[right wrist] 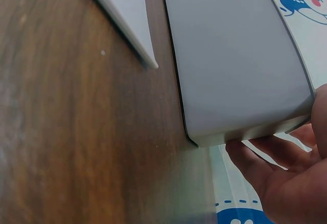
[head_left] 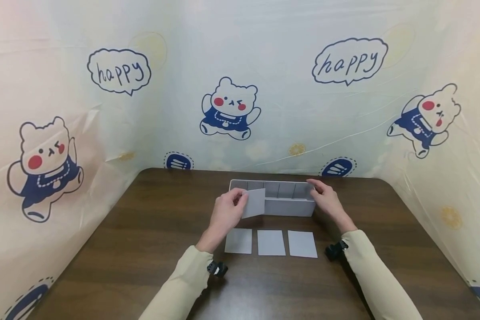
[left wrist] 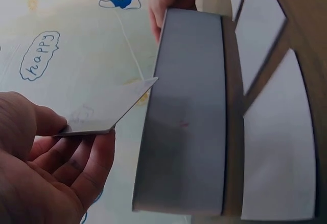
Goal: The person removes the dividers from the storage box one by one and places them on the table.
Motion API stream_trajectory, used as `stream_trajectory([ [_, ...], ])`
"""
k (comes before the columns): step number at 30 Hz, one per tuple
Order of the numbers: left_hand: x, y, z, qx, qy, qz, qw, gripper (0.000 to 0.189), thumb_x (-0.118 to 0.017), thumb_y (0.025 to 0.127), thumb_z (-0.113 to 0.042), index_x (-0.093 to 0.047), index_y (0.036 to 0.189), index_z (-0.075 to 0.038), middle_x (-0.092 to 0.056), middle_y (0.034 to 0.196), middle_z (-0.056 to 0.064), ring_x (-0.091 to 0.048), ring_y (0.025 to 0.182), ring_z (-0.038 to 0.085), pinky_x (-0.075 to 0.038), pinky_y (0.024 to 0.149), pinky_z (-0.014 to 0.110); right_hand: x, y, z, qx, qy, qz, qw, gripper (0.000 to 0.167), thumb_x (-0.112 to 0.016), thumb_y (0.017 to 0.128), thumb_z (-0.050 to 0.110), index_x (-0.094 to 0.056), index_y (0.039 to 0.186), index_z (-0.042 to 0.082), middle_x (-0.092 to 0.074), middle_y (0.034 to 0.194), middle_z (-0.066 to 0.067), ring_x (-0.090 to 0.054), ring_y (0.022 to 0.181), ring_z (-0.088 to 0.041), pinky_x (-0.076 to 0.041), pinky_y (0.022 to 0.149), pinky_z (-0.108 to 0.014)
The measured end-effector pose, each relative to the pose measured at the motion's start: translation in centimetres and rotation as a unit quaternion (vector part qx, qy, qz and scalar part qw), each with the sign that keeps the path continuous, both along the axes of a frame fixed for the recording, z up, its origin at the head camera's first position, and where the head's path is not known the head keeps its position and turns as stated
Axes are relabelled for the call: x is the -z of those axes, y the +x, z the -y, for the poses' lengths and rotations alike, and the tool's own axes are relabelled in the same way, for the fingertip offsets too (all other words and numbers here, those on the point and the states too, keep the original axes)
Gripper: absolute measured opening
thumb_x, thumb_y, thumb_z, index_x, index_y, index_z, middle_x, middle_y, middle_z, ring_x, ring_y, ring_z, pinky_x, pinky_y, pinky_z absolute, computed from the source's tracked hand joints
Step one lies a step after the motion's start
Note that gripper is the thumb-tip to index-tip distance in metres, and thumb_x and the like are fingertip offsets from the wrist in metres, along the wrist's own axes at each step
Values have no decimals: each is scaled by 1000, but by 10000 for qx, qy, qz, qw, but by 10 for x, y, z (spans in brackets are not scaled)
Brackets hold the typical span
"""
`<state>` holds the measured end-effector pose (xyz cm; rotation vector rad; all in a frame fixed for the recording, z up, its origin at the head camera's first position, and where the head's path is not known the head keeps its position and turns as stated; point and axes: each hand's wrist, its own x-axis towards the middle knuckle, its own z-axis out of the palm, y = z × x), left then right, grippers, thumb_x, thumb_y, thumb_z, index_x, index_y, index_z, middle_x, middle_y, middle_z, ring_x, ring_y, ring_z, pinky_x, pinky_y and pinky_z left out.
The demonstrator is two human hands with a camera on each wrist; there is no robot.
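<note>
My left hand [head_left: 226,212] pinches a thin white square card [head_left: 254,203] between thumb and fingers. The card is tilted up in front of the left part of a long grey box [head_left: 290,207] with an open top and several upright dividers inside. In the left wrist view the card [left wrist: 110,110] is beside the box's long wall [left wrist: 186,81]. At the box's right end, my right hand [head_left: 330,201] holds the corner. The right wrist view shows its fingers [right wrist: 250,165] against the end wall, with the thumb only partly in view.
Three white square cards lie flat in a row before the box: a left one [head_left: 238,241], a middle one [head_left: 271,242] and a right one [head_left: 302,244]. They rest on a dark wooden table [head_left: 144,253]. A printed curtain [head_left: 280,120] hangs behind and at both sides.
</note>
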<state>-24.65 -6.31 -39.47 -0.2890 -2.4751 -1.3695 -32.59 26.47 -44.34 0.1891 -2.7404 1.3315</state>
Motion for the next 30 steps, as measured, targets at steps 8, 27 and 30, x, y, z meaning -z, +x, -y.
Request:
stream_trajectory([
  [8, 6, -2, 11, -199, -132, 81, 9997, 17, -62, 97, -22, -72, 105, -11, -71, 86, 5, -56, 72, 17, -47, 64, 27, -1, 0, 2, -12, 16, 45, 10000, 42, -45, 101, 19, -48, 143, 16, -45, 150, -18, -43, 136, -39, -37, 107, -59],
  [27, 3, -5, 42, -65, -269, 888, 9957, 18, -60, 97, -25, -70, 108, -14, -71, 101, 8, -62, 82, 22, -56, 66, 32, -1, 0, 0, 29, 5, 47, 10000, 43, -45, 100, 18, -48, 143, 16, -44, 150, -18, -42, 137, -40, -37, 107, -60],
  [30, 3, -6, 47, -16, -310, 1036, 9941, 18, -60, 98, -25, -70, 108, -14, -71, 102, 8, -62, 81, 22, -55, 64, 31, -1, 0, 0, 12, -12, 79, 10000, 42, -45, 100, 19, -49, 142, 16, -44, 151, -17, -42, 138, -40, -37, 107, -60],
])
